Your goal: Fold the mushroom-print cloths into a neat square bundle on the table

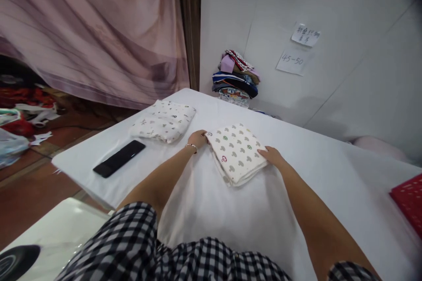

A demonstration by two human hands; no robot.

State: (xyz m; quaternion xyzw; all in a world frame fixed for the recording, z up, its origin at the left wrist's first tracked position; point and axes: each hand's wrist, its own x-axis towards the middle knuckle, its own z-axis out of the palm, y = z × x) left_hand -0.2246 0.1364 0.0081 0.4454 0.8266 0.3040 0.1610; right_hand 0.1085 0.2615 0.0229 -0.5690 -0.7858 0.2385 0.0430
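Note:
A folded white cloth [238,151] with grey, green and red mushroom prints lies on the white-covered table [316,184] in front of me. At its left corner, my left hand [198,139] grips the edge, fingers partly hidden by the fabric. My right hand [273,156] pinches the right corner between thumb and fingers. Several layers show along the cloth's near edge. Left of my left hand rests another folded white cloth [165,120] with small dark prints.
A black phone [119,158] lies on the table's left part. Stacked folded fabrics [235,74] stand against the wall behind the table. A red object [409,202] sits at the right edge. A pink curtain [99,30] hangs at the left; a white surface [52,224] is lower left.

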